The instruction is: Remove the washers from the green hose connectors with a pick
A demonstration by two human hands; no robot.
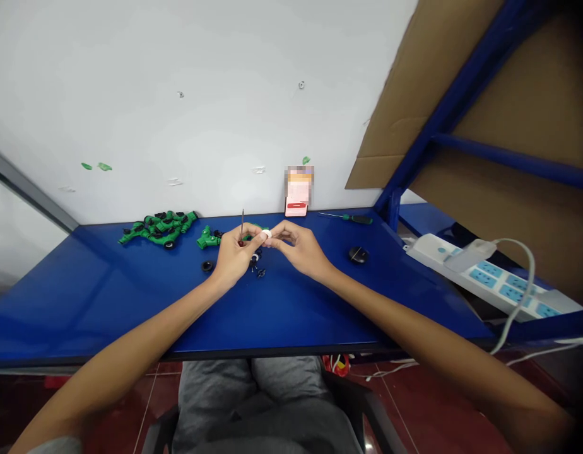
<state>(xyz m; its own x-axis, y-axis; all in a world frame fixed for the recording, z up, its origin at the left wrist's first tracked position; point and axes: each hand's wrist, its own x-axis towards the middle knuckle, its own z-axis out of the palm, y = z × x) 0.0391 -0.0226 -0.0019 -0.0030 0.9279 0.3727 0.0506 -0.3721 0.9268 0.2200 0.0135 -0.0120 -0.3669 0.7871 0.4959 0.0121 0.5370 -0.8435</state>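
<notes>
My left hand (233, 255) is closed, its thumb and fingers pinching a small white round piece (267, 234). A thin metal shaft (243, 222) with a dark red part at its base, like a screwdriver, sticks up out of the same hand. From the other side, my right hand (303, 250) has thumb and fingertips closed on the white piece. Small black parts (260, 273) lie on the blue table just below the hands. A black round cap (207, 267) rests left of my left hand. Behind it lies a green pipe fitting (207, 238), partly covered.
A pile of green fittings (164, 227) lies at the back left of the blue table (291, 315). A phone (297, 192) leans on the wall. To the right are a green-handled screwdriver (356, 219), a black mouse-like object (358, 255) and a white power strip (485, 274) with a cable.
</notes>
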